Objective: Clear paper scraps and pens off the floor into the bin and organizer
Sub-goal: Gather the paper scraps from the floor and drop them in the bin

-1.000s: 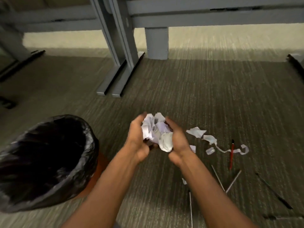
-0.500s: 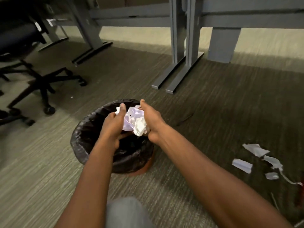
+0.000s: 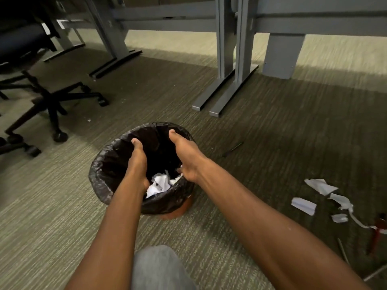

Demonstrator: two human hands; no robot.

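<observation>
A round bin (image 3: 104,174) lined with a black bag stands on the carpet in the middle of the view. Both my hands hover over its mouth. My left hand (image 3: 137,162) and my right hand (image 3: 186,155) are apart, palms facing each other, with nothing in them. A wad of crumpled white paper (image 3: 160,184) lies inside the bin below them. Several white paper scraps (image 3: 320,186) lie on the carpet at the right. A red pen (image 3: 376,237) sits at the right edge, with thin pens (image 3: 343,251) near it. A dark pen (image 3: 232,149) lies right of the bin.
A black office chair base (image 3: 50,105) with castors stands at the left. Grey desk legs and feet (image 3: 226,86) rise behind the bin. My grey-clad knee (image 3: 161,268) shows at the bottom centre. No organizer is in view.
My hands carried the crumpled paper from the right over to the bin, then parted and let it go. The paper now lies inside the bin.
</observation>
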